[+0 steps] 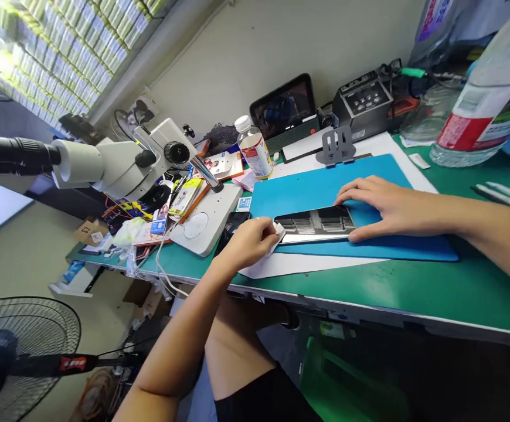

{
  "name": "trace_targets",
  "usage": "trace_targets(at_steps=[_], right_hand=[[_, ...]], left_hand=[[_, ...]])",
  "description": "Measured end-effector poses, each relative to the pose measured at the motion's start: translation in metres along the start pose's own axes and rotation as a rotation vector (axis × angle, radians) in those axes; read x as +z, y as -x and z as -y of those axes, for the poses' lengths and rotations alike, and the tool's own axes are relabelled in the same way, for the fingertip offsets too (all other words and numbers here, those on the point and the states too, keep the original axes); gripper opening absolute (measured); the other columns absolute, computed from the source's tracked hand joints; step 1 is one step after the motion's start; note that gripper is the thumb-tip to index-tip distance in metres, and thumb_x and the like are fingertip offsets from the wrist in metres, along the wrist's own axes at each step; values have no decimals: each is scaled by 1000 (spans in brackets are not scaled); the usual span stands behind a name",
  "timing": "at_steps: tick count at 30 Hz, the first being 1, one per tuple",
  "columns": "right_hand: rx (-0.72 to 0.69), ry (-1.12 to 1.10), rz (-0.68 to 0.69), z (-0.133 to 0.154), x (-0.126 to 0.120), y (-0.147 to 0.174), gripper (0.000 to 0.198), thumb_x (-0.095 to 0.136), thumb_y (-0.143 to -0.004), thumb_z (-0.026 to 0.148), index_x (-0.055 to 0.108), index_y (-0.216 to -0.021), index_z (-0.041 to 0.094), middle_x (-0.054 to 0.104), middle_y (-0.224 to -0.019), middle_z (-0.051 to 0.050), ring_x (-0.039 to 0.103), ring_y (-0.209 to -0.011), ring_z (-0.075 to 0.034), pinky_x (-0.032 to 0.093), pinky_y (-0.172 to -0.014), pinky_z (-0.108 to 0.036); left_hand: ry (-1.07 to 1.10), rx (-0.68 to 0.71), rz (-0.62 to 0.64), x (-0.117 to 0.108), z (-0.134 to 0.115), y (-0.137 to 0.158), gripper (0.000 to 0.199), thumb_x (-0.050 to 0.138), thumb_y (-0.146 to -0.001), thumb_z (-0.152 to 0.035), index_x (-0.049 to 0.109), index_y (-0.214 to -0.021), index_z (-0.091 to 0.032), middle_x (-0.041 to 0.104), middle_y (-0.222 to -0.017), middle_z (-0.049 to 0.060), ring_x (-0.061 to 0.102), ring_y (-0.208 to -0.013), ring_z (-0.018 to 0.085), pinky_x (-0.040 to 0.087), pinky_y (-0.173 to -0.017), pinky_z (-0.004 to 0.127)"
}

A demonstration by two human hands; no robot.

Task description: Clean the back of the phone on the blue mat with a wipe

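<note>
A dark, glossy phone-like screen [314, 223] lies flat on a blue mat [369, 170], reflecting shelves and light. My left hand [255, 239] pinches a crumpled white tissue [278, 232] against the screen's left end. At the opposite end, my right hand [369, 208] spans the screen with thumb and fingers apart, its fingertips touching the two long edges. White paper [290, 265] shows beneath the mat.
Left of the mat stands a microscope [105, 164] on its pale base [206, 225]. Behind are a capped bottle [254, 149], a tablet [284, 108], a grey phone stand [336, 145] and a soldering station [363, 102]. A large water bottle [479, 117] stands right. The green table's front edge [369, 310] runs near my legs.
</note>
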State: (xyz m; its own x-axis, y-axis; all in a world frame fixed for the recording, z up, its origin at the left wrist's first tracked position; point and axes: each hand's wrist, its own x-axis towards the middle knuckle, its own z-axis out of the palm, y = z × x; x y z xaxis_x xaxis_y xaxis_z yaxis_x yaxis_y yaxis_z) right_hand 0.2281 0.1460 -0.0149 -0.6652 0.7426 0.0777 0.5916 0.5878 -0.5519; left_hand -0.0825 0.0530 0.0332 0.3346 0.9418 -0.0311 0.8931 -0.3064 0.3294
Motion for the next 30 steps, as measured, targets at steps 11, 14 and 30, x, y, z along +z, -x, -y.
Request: trace_targets(at_steps=[11,14,30], right_hand=[[-21,64,93,14,-5,6,78,70,-66,78,62,-130,33,55,-133,-11,43,-130,-42,37,-110,-63],[-16,64,85,13,-6,5,79,70,-65,80,61,-130,35,53,-135,-10,41,-133,-43,36,-111,-64],[-10,89,98,17,-8,3,77,69,-66,79,63,-127,32,54,-135,-11,42,-131,-43,36,-111,-64]], left_hand=[[113,187,48,39,-84,-58,15,59,-90,-18,59,-75,-21,71,-81,3,64,-75,21,37,-61,29],[84,134,30,29,-59,-40,17,61,-89,-20,57,-73,-22,69,-78,2,62,-73,20,35,-59,29],[62,121,18,31,-84,-76,10,58,-90,-22,65,-82,-21,73,-87,6,66,-81,23,41,-65,29]])
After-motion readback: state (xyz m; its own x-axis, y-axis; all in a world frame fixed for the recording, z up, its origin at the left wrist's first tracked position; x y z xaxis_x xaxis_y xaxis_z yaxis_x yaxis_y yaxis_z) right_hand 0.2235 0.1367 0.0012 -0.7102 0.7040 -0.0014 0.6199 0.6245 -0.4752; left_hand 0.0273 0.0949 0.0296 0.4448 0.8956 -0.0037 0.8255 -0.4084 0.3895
